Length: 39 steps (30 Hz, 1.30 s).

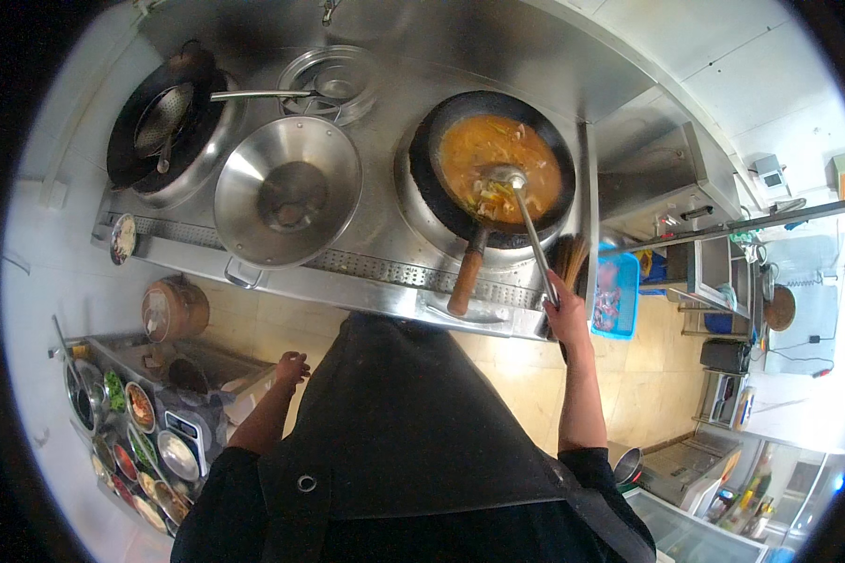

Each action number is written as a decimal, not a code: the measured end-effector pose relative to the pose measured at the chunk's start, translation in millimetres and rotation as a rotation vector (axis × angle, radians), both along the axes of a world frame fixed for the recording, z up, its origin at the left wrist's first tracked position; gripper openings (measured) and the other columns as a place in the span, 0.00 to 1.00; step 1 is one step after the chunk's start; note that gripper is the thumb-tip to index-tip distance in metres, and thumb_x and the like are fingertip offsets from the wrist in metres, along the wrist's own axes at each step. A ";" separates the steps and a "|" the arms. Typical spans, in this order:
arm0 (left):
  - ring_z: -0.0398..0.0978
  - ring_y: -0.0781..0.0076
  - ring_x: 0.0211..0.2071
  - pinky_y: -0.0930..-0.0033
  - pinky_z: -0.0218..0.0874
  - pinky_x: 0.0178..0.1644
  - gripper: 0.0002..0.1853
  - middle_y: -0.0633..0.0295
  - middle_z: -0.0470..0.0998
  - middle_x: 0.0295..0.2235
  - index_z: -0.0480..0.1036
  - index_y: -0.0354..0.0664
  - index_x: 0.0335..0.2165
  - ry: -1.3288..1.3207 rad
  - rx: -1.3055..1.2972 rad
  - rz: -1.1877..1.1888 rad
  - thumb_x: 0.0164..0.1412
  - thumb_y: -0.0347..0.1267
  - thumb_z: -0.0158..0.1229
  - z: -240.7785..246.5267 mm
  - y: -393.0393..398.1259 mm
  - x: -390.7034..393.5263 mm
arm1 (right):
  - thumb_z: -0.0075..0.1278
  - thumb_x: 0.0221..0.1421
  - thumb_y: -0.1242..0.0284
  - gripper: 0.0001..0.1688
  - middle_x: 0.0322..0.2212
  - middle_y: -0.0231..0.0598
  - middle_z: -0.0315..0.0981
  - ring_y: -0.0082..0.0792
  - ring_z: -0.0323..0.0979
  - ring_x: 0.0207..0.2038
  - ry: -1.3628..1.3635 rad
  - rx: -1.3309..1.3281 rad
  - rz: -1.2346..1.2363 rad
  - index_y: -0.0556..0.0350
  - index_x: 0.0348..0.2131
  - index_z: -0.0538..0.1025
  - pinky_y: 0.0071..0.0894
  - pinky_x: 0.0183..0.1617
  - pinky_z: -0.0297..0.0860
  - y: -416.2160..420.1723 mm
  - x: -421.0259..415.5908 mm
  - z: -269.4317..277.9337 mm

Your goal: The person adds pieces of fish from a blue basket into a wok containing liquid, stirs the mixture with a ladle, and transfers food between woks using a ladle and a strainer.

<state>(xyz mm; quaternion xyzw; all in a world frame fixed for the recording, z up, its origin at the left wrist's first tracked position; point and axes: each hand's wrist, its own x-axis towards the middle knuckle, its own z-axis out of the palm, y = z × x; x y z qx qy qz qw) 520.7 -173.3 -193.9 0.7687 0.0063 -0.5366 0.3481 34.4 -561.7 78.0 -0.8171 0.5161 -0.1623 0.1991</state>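
A long-handled metal ladle [530, 229] is gripped near its handle end by my right hand [565, 310]. Its bowl lies in an orange-brown broth [493, 151] with pieces of meat and green vegetable, inside a black wok [433, 190] on the right burner. The wok's wooden handle [468, 274] points towards me, and no hand is on it. My left hand [293, 369] hangs at my left side, away from the stove, fingers loosely bent and apart, holding nothing.
Left on the steel stove [380, 204] stand a wide steel pan [289, 148], a steel pot [327, 67] and a dark wok with a strainer [165, 119]. A bamboo brush [570, 260] and blue basket [635, 295] are at right; ingredient bowls [141, 407] stand behind left.
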 end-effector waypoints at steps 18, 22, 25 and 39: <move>0.73 0.71 0.19 0.72 0.59 0.18 0.20 0.57 0.76 0.24 0.65 0.40 0.46 0.043 0.048 0.112 0.59 0.39 0.58 -12.8 86.8 23.8 | 0.48 0.57 0.72 0.12 0.20 0.37 0.75 0.23 0.69 0.18 -0.110 0.645 0.222 0.62 0.36 0.78 0.23 0.23 0.66 116.6 101.4 -36.9; 0.73 0.72 0.22 0.71 0.60 0.20 0.22 0.57 0.75 0.25 0.65 0.38 0.46 0.021 0.033 0.204 0.60 0.40 0.57 13.9 116.8 0.3 | 0.48 0.58 0.72 0.13 0.22 0.36 0.76 0.22 0.69 0.17 -0.006 1.027 0.127 0.61 0.40 0.76 0.23 0.21 0.66 143.6 102.9 -161.4; 0.72 0.72 0.21 0.71 0.60 0.20 0.21 0.58 0.75 0.25 0.66 0.38 0.47 -0.075 0.004 0.224 0.61 0.39 0.54 38.3 160.7 -20.9 | 0.42 0.60 0.62 0.21 0.33 0.46 0.74 0.41 0.72 0.26 -0.209 1.272 0.136 0.59 0.44 0.73 0.38 0.22 0.70 133.4 51.8 -315.5; 0.77 0.58 0.38 0.66 0.66 0.46 0.23 0.49 0.78 0.38 0.70 0.31 0.46 -0.273 0.488 0.207 0.62 0.41 0.53 54.2 471.0 -213.8 | 0.50 0.51 0.80 0.39 0.55 0.41 0.58 0.39 0.71 0.42 -0.211 1.070 -0.004 0.51 0.60 0.55 0.36 0.35 0.77 136.2 174.0 -404.3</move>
